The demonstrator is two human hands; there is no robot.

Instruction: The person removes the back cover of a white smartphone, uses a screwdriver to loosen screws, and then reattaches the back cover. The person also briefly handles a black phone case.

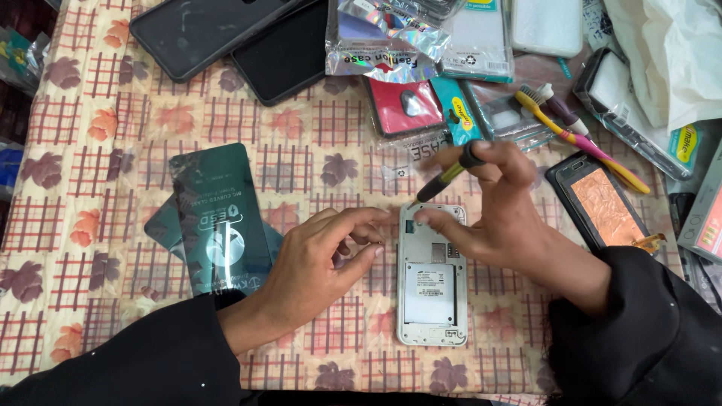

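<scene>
A white phone (432,289) lies face down with its back cover off, its battery showing, on a floral checked cloth (98,150). My right hand (504,218) holds a small yellow-and-black screwdriver (450,174) with its tip at the phone's top left corner. One right finger rests on the phone's upper edge. My left hand (320,259) lies just left of the phone, its fingers curled and touching the phone's upper left side. Both arms wear black sleeves.
Dark green flat packets (218,218) lie to the left. Black phone cases (226,34) and several packaged cases (421,45) sit at the back. Toothbrushes (579,135) and another opened phone with a copper-coloured inside (605,210) lie to the right.
</scene>
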